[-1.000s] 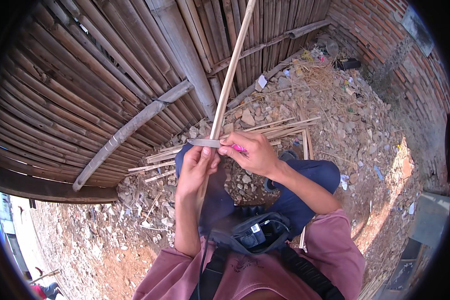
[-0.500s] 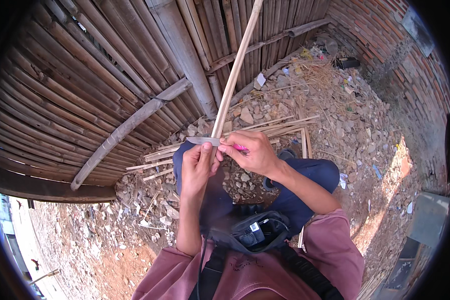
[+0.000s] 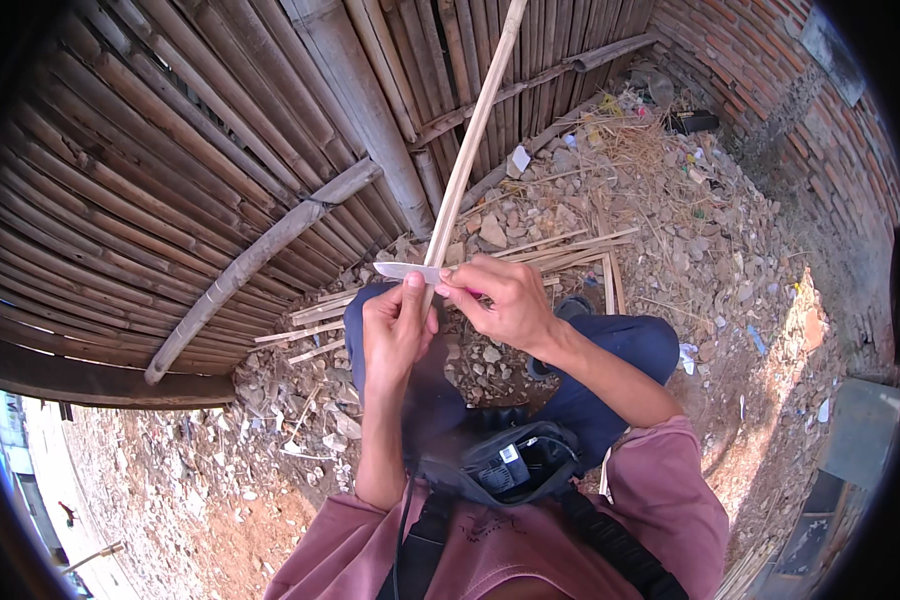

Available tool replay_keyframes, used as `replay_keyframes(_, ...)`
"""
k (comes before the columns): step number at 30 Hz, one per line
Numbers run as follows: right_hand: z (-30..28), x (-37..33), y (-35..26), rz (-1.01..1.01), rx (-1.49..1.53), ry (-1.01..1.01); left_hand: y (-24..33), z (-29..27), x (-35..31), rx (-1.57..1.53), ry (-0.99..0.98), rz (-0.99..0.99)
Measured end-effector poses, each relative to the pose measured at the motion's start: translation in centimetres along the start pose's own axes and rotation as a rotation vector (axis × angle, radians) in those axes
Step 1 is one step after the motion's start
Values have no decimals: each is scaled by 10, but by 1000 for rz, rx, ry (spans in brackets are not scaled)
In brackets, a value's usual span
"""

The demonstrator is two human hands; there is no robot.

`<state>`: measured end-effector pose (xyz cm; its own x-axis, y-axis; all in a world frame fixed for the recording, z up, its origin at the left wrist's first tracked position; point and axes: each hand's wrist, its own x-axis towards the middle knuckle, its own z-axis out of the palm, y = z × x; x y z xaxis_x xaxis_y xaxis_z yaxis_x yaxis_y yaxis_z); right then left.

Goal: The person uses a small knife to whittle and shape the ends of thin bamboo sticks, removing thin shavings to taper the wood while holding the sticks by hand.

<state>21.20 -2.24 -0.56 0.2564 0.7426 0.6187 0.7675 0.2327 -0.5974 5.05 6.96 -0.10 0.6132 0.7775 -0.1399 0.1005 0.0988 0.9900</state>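
Note:
My left hand point(image 3: 392, 332) is closed around the lower part of a long pale bamboo strip point(image 3: 467, 155), which slants up and away from me. In my right hand point(image 3: 507, 303) is a knife point(image 3: 402, 270) with a pink handle, mostly covered by the fingers. Its metal blade lies crosswise over the strip, tip pointing left. My left thumb presses at the lower edge of the blade. The strip's near end is hidden by my left hand.
Several cut bamboo strips point(image 3: 570, 250) lie on stony ground beyond my knees. A bamboo slat wall point(image 3: 220, 180) stands at the far left, a brick wall point(image 3: 820, 130) at the right. An open black pouch point(image 3: 515, 465) hangs at my waist.
The knife has shifted slightly up the strip, away from me, and its blade has tilted a little. My left thumb has moved up with it. Both grips stay closed.

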Motion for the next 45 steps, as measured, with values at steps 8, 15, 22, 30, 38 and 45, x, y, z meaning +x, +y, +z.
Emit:
replay_keyframes(8, -7, 6, -1, 17, 15, -9, -12, -2, 5, -89, -48, 3)
replay_keyframes(15, -3, 2, 5, 24, 56, -75, -6, -5, 1, -300, -137, -4)
replay_keyframes(22, -4, 4, 3, 23, 33, -80, -22, -10, 5, -154, -71, 61)
replay_keyframes(30, -8, 6, -3, 5, -1, -29, -12, -2, 4, 35, 58, 47)
replay_keyframes(38, -10, 6, 0, 10, -45, 6, -5, 5, 5, 34, 44, 3)
replay_keyframes(45, -8, 7, 13, 11, 53, 18, -15, 1, 6, -79, -43, -20)
